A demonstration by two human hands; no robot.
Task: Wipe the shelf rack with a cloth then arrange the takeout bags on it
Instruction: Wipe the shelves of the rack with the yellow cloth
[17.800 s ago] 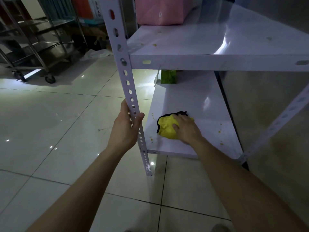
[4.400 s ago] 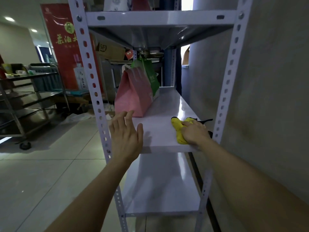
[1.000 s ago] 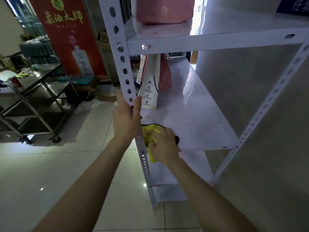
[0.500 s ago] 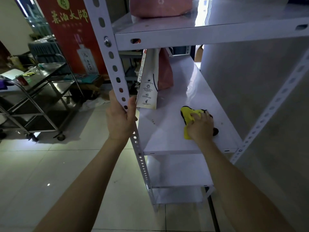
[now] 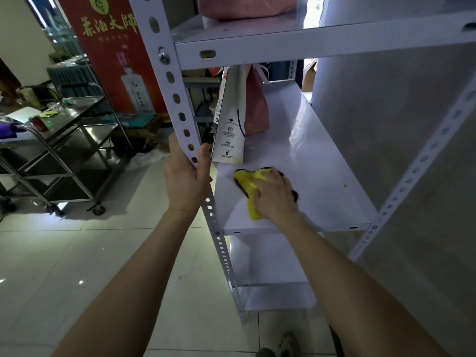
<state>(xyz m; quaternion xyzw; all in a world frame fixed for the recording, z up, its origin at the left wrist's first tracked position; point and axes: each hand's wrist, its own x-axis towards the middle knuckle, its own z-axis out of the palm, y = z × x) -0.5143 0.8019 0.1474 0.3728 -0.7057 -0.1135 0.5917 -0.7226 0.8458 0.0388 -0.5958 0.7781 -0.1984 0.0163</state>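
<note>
Head: right fingers (image 5: 276, 179) round yellow cloth (image 5: 246, 183)

White metal rack (image 5: 309, 163), perforated posts, flat glossy shelves; front-left post gripped by left hand (image 5: 185, 181). Yellow cloth (image 5: 247, 182), black-edged, bunched on middle shelf near front left corner, held under right hand (image 5: 275, 197). White bag (image 5: 229, 124), tall and upright, small printing, at shelf's left edge just behind cloth. Pink bag (image 5: 257, 112) touching it behind. Second pink bag (image 5: 244, 6) on shelf above. Small yellowish crumb (image 5: 345, 186) toward right side of middle shelf.
</note>
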